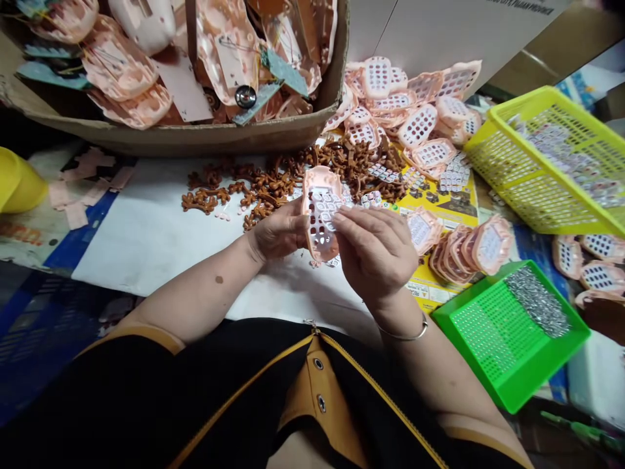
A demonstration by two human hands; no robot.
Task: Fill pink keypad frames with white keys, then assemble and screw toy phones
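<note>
On the near side of the cardboard box (pixel 195 138), the left hand (pixel 280 229) grips a pink shell (pixel 315 244) by its edge, while the right hand (pixel 378 251) pinches a pale keypad (pixel 323 207) over its holes. The shell looks light and stiff, best held by its side rims; the keypad is probably soft and bendy, best taken by an edge. Right of the box, a pale carton (pixel 439 32) reads "FUJIAN PROVINCE".

Here's a shell (pixel 319 236) between left hand (pixel 286 231) and right hand (pixel 378 251), with heaped parts (pixel 273 185) beyond and a cardboard box (pixel 195 138) of assemblies (pixel 129 65) behind those. Over right, stacked shells (pixel 491 247) stand just behind a tray (pixel 517 387) holding metal bits (pixel 537 303), and farther back sits a basket (pixel 502 156).
</note>
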